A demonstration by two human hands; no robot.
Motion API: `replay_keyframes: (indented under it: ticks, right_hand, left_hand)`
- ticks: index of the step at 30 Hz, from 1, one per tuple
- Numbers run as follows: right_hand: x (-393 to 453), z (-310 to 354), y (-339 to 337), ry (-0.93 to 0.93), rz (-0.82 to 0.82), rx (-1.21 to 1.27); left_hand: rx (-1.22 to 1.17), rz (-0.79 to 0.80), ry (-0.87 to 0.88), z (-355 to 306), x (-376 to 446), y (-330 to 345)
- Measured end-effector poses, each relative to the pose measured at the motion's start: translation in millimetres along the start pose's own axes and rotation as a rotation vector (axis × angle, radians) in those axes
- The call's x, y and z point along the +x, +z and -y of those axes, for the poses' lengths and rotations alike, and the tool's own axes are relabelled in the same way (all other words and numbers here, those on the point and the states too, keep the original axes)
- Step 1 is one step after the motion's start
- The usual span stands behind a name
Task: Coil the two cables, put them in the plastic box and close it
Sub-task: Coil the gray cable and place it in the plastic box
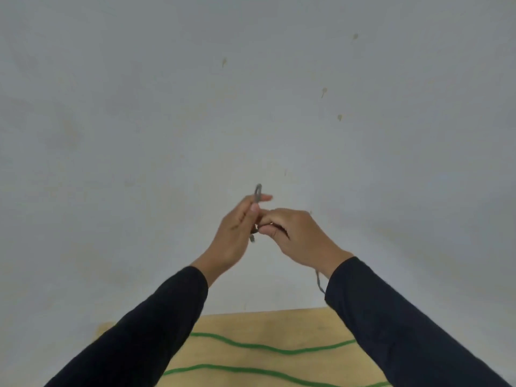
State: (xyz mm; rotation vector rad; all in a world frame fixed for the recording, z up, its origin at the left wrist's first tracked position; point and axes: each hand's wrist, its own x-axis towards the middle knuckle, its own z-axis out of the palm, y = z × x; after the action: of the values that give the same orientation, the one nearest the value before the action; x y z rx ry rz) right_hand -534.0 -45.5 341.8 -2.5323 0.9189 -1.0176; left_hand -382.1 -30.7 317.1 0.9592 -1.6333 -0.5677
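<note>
A thin grey cable (257, 192) is held up in front of a pale wall, folded into a small loop that sticks out above my fingers. My left hand (236, 233) pinches the loop between thumb and fingers. My right hand (296, 236) is closed on the same cable just to the right, touching the left hand. A connector end dangles below the left hand, and a loose length of the cable hangs beside my right wrist. A green cable (268, 347) lies in long wavy lines on the wooden table (279, 322) below. The plastic box is out of sight.
A plain grey-white wall with a few small marks fills most of the view. Only the far part of the light wooden table shows at the bottom, between my two dark sleeves.
</note>
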Motion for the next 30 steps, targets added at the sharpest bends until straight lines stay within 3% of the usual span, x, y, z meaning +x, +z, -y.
replay_keyframes:
  ticks: [3,6,11,15,18,21,24,27,30]
  right_hand:
    - [9,7,-30,0.113,0.081,0.042]
    - [15,6,-67,0.150,0.153,0.035]
    - [16,-5,-90,0.137,-0.085,0.164]
    - [13,-24,-49,0.190,-0.303,0.265]
    - [-3,-26,-23,0.221,-0.193,0.181]
    - [-18,-20,-7,0.162,-0.048,0.049]
    - [-19,-15,-11,0.141,0.011,-0.041]
    - [-20,-16,-19,0.144,0.002,-0.085]
    - [-25,-24,-32,0.180,-0.015,-0.051]
  left_hand:
    - [-0.037,0.114,-0.036,1,-15,7]
    - [-0.190,0.102,-0.102,-3,-21,4]
    - [-0.690,0.187,-0.232,-32,-18,6]
    - [-1.132,0.027,-0.160,-64,8,16]
    - [-1.270,-0.122,-0.048,-71,37,5]
    - [-1.120,-0.258,0.000,-63,56,2]
    - [-0.647,-0.291,-0.015,-46,55,18]
    - [-0.232,-0.183,0.031,-29,41,39]
    - [-0.115,-0.051,0.062,-14,25,52]
